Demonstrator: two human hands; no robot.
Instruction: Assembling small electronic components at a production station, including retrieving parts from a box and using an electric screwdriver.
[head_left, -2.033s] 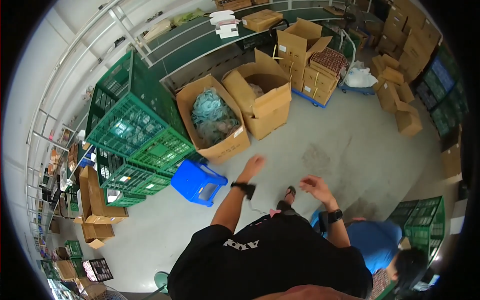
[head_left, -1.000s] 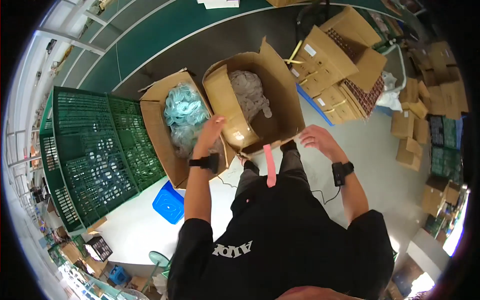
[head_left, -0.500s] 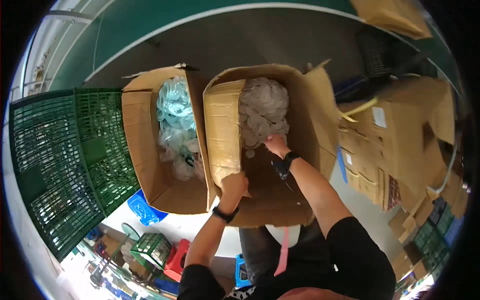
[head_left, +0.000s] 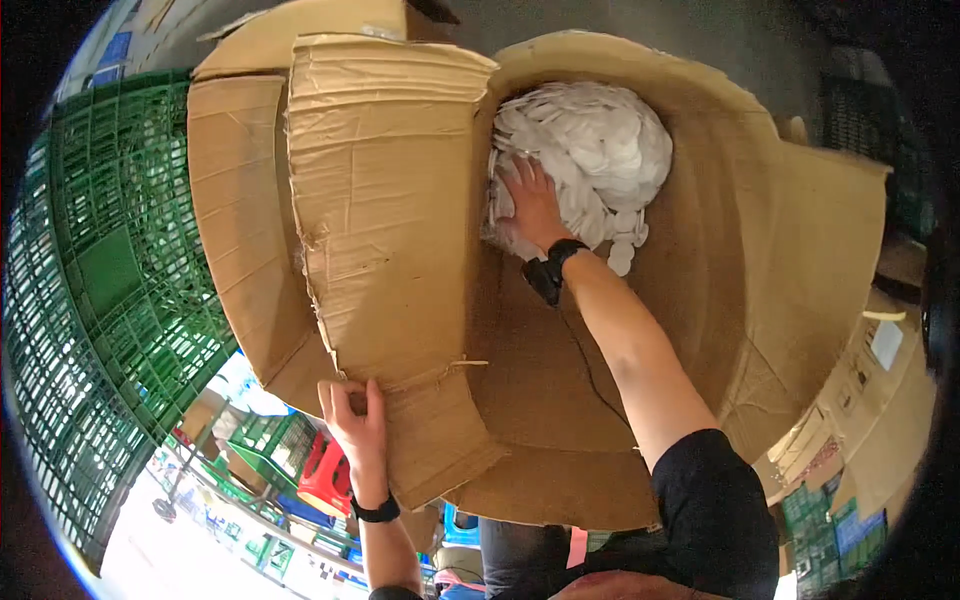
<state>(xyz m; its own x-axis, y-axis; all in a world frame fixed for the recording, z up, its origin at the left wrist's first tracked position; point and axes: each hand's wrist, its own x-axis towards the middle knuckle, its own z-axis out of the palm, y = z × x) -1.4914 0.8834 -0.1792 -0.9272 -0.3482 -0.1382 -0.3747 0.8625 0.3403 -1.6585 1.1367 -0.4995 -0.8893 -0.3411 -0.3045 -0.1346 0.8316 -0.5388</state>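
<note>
My right hand (head_left: 533, 205) is deep inside a large cardboard box (head_left: 700, 430), with its fingers spread over the left side of a heap of thin white discs (head_left: 605, 140). The discs look flat and round, piled at the far end; a few hang loose at the heap's near edge. Down at the near left corner, my left hand (head_left: 355, 430) has its fingers and thumb curled at the edge of a folded-out cardboard flap (head_left: 430, 430). Both wrists carry black bands, and a dark device with a thin cable sits at the right one.
A second cardboard box (head_left: 235, 190) stands against the left side, mostly covered by the wide flap. Green plastic crates (head_left: 110, 270) rise at the far left. A red stool (head_left: 325, 475) is below, and flattened cardboard (head_left: 870, 400) leans at the right.
My view has come closer over the box. My right hand has shifted to the heap's left side and spread its fingers. The flap now leans left over the second box, hiding its contents.
</note>
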